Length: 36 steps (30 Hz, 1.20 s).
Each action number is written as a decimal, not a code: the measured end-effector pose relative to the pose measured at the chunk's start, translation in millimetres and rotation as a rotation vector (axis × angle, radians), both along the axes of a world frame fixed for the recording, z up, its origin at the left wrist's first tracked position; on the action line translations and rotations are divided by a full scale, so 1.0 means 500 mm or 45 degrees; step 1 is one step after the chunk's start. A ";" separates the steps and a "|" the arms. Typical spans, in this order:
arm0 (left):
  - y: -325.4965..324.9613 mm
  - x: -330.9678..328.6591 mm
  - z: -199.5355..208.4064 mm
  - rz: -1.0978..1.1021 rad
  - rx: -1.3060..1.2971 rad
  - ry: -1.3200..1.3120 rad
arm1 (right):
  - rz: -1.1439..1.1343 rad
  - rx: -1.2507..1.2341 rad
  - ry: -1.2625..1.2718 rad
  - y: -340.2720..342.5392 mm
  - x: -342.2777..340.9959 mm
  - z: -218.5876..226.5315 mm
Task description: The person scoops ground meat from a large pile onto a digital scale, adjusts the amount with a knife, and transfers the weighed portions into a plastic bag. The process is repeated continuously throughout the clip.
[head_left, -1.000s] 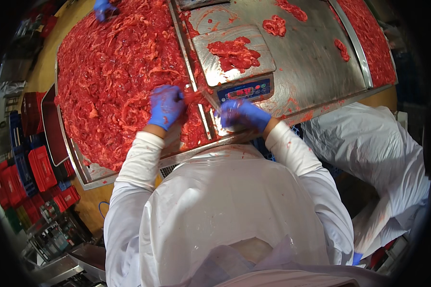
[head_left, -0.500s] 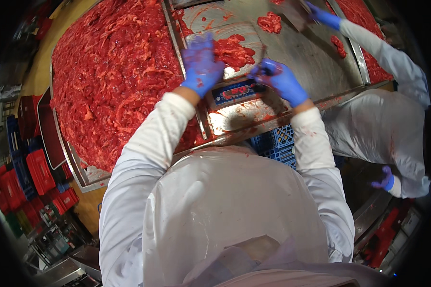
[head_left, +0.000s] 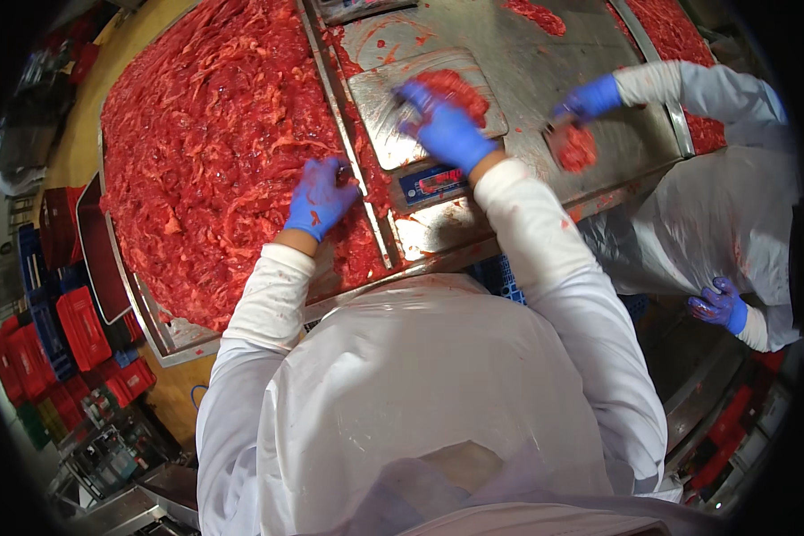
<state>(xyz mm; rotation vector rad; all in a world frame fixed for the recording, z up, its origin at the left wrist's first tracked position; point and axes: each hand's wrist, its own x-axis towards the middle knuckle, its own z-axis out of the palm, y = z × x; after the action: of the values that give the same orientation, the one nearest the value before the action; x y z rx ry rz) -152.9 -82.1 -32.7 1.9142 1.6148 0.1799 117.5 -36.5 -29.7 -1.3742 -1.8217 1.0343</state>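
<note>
My left hand (head_left: pixel 320 198), in a blue glove, is at the right edge of a large heap of raw red meat strips (head_left: pixel 214 161). Its fingers are curled, and what they hold, if anything, is hidden. Over the metal platform of a weighing scale (head_left: pixel 384 134) my right hand (head_left: pixel 456 134), also gloved in blue, reaches onto a portion of meat (head_left: pixel 463 92). Motion smears its fingers; a dark patch between them cannot be made out. The scale's blue display panel (head_left: pixel 431 185) is just below that hand.
A metal divider (head_left: pixel 353 152) separates the heap from the steel table (head_left: pixel 527 98). At right, a co-worker's gloved hand (head_left: pixel 590 98) is beside a meat piece (head_left: pixel 577 150). More meat (head_left: pixel 665 36) lies beyond. Red crates (head_left: pixel 82 326) are stacked at far left.
My left hand has moved off the scale, down to the heap's edge. My right hand has moved left and up over the platform. The co-worker's upper hand has come nearer.
</note>
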 end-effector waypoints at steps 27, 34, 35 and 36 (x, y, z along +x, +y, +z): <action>0.157 0.054 0.115 -0.276 0.482 -0.360 | -0.879 -0.054 0.349 -0.373 0.174 -0.081; -0.060 -0.051 -0.080 -0.305 0.041 0.132 | -0.599 -0.190 -0.059 -0.427 0.125 -0.097; -0.066 -0.061 -0.094 -0.299 0.036 0.013 | -0.571 -0.182 -0.267 -0.426 0.123 -0.083; -0.048 -0.042 -0.051 -0.303 0.155 -0.089 | -0.579 -0.201 -0.261 -0.444 0.124 -0.092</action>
<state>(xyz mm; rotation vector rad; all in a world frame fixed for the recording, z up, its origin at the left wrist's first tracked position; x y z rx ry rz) -173.6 -106.2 -58.2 2.1494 1.3447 0.2480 179.4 -258.3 -75.6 -1.9383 -1.4780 0.8294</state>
